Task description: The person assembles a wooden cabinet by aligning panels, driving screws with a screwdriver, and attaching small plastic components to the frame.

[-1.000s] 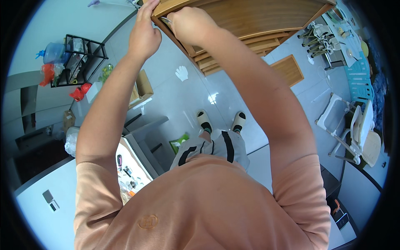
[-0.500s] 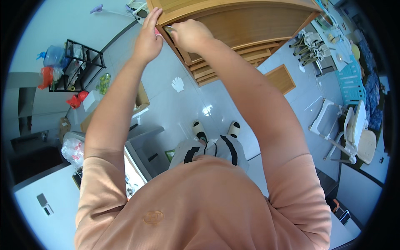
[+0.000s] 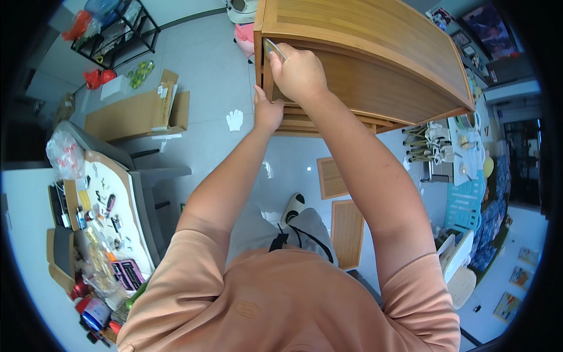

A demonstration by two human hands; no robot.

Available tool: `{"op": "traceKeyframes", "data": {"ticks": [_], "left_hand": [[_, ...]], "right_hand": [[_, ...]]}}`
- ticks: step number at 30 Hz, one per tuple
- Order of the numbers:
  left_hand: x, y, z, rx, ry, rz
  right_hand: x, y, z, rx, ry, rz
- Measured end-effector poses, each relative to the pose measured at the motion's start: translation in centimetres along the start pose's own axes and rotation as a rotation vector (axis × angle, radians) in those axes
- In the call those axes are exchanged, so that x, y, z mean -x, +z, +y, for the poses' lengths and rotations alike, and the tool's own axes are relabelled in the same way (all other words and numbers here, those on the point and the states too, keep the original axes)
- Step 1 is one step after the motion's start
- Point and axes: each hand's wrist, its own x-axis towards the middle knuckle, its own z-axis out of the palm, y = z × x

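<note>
From where I'm standing, the person is working with both hands at the left end of a wooden cabinet [image 3: 363, 26], whose brown front is facing the person. The right hand [image 3: 300, 73] is clenching its fingers around a thin, silvery tool [image 3: 269, 46], which is slanting into the upper left corner of the cabinet's front, just under the top rail. I can't tell what kind of tool it is, since the hand is hiding part of it. The left hand [image 3: 269, 112] is resting lower on the cabinet's left front edge, its thumb and fingers spreading to either side; whether they are gripping the wood I can't tell.

On the floor in front of the cabinet, 2 wooden panels are lying, the smaller panel [image 3: 334, 177] nearer to it and the longer panel [image 3: 347, 234] farther off. A white glove [image 3: 234, 120] is lying near the cabinet's left front corner. Behind that left side, a pink object [image 3: 244, 40] is peeking out. Well to the left of the cabinet, brown cardboard [image 3: 126, 120] is lying near a bag of green things [image 3: 141, 74]. Folded stools [image 3: 431, 141] are standing just beside the cabinet's right end.
</note>
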Motion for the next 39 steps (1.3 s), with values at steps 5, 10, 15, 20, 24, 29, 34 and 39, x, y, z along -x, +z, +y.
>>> {"op": "traceKeyframes", "data": {"ticks": [5,10,15,20,24,29,34,39], "left_hand": [[0.1,2.9,-0.8,-0.238,0.142,0.205],[1.4,1.3,-0.5,-0.274,0.071,0.282],[2.2,-0.2,0.1,-0.34,0.115,0.26],[2.3,-2.0,0.9,-0.116,0.098,0.052],[2.0,-1.8,4.7,0.028,0.265,-0.016],[3.1,-0.7,4.6,0.044,0.395,0.105],[4.1,0.3,5.0,-0.003,0.372,0.112],[4.8,0.3,5.7,-0.113,0.394,0.106]], "right_hand": [[0.2,1.0,0.4,-0.064,0.004,0.077],[0.4,0.8,0.9,-0.079,-0.044,0.095],[1.0,0.3,0.7,-0.085,-0.025,0.062],[1.2,-0.1,-0.4,-0.085,0.069,0.033],[1.0,-0.4,-1.0,-0.134,0.159,-0.001],[0.1,-1.2,-1.8,-0.107,0.228,-0.132],[0.5,-1.1,-1.9,-0.035,0.157,-0.079],[1.4,-1.2,-2.0,0.021,0.167,-0.046]]}}
